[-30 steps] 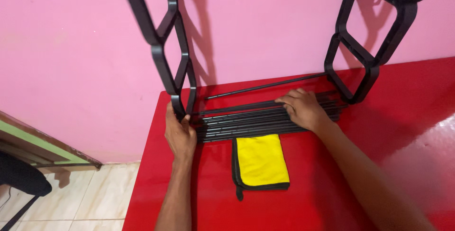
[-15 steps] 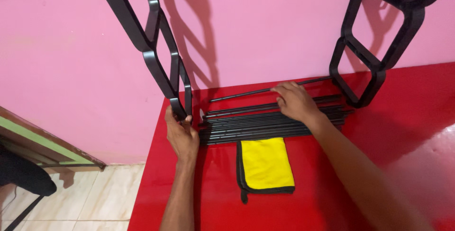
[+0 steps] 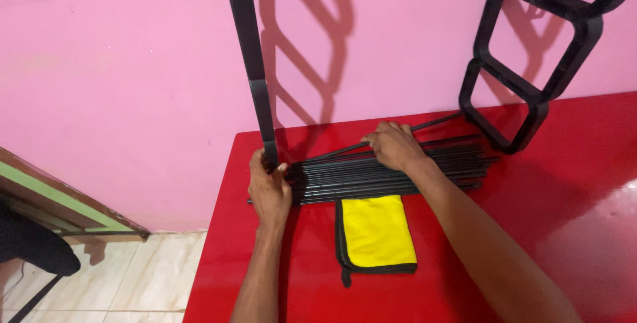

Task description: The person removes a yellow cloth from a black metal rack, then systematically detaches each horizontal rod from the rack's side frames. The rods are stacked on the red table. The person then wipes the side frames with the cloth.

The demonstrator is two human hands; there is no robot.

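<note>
My left hand [image 3: 270, 189] grips the foot of a tall black plastic side frame [image 3: 251, 64] that stands upright on the red table [image 3: 564, 217], seen edge-on against the pink wall. My right hand [image 3: 393, 145] closes its fingers on one thin black rod [image 3: 434, 123] whose far end points up toward the wall. Below it lies a bundle of several black rods [image 3: 371, 177], side by side. A second black frame [image 3: 531, 51] with diamond-shaped openings leans on the wall at the right.
A folded yellow cloth with black trim [image 3: 377, 233] lies on the table just in front of the rods. The table's left edge drops to a tiled floor [image 3: 119, 276]. A dark chair part [image 3: 30, 250] shows at the far left.
My left hand turned the side frame so it now shows edge-on and shifted it right. My right hand moved left off the bundle and took hold of the single rod.
</note>
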